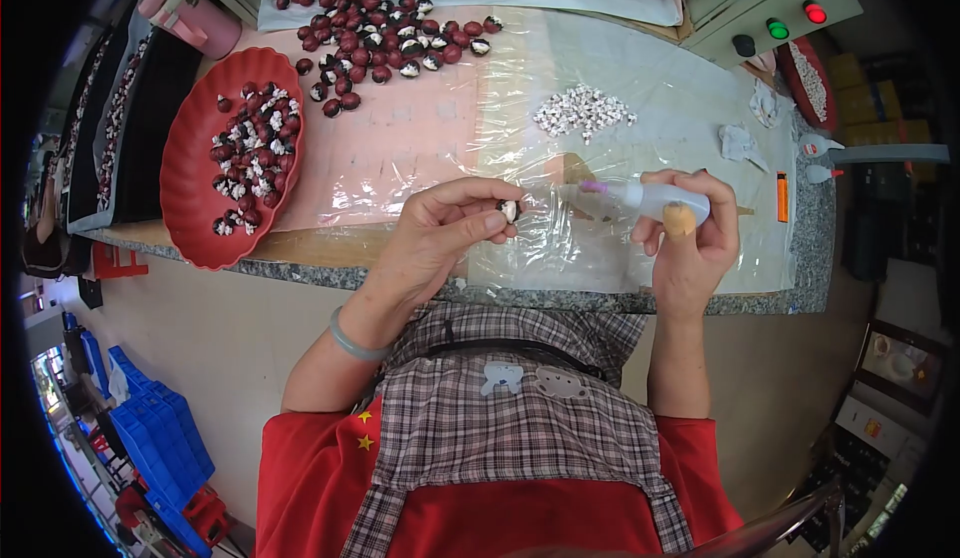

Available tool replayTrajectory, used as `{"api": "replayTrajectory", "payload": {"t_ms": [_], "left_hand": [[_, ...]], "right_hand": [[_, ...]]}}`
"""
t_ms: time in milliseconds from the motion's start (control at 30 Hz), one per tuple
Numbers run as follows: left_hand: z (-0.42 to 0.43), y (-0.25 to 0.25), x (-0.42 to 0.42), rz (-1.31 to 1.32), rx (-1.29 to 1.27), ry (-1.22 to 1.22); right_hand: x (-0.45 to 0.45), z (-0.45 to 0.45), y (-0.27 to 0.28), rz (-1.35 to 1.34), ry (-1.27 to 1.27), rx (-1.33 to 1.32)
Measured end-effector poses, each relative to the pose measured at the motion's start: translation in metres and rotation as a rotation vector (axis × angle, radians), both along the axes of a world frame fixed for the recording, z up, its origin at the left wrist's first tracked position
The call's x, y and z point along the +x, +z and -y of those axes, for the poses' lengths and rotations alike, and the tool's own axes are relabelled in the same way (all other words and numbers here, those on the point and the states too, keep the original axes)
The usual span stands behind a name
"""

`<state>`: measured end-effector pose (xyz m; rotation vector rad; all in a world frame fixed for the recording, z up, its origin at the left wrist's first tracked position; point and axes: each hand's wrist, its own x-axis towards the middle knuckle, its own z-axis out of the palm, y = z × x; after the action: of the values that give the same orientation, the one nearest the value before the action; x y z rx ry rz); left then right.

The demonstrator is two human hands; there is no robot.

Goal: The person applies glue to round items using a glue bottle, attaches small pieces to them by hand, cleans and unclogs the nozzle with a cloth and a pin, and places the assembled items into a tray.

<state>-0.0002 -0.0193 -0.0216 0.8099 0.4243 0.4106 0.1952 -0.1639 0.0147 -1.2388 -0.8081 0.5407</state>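
Observation:
Between the thumb and fingers of my left hand (440, 223) is a small dark ball with a white patch (509, 210). My right hand (695, 248) is wrapped round a translucent squeeze bottle (650, 199), tilted so that its purple-tipped nozzle points left toward the ball. A gap separates the nozzle from the ball. A tan finger cot (679, 220) covers my right thumb. Beyond my hands, small white pieces (583, 113) lie heaped on the plastic-covered table (400, 148).
A red scalloped tray (180, 173) at the left holds dark red balls with white pieces. More red and black balls (375, 48) spread across the back. A pink thermos (190, 16) stands back left; a control box with lit buttons (778, 29) is back right. White crumpled tissue (741, 146) lies right.

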Motion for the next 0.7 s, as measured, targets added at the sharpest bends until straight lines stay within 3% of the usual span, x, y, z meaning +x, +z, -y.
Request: {"api": "replayTrajectory", "payload": {"t_ms": [67, 300, 400, 500, 600, 700], "left_hand": [[-0.002, -0.001, -0.003, -0.006, -0.005, 0.003], [-0.003, -0.001, -0.008, -0.009, -0.009, 0.025], [-0.004, -0.001, -0.01, -0.019, -0.001, 0.022], [-0.004, -0.002, -0.011, -0.018, 0.001, 0.014], [-0.005, -0.004, -0.012, -0.009, 0.013, -0.011], [-0.006, -0.009, -0.013, -0.007, 0.053, -0.015]], "right_hand": [[0.011, -0.006, -0.003, -0.176, 0.077, 0.061], [0.022, -0.024, -0.012, -0.334, 0.124, -0.258], [0.02, -0.037, -0.013, -0.14, 0.098, -0.381], [0.026, -0.049, -0.022, 0.31, -0.015, -0.538], [0.028, -0.062, -0.019, 0.753, -0.013, -0.412], [0.03, -0.065, -0.017, 0.939, 0.074, -0.427]]}}
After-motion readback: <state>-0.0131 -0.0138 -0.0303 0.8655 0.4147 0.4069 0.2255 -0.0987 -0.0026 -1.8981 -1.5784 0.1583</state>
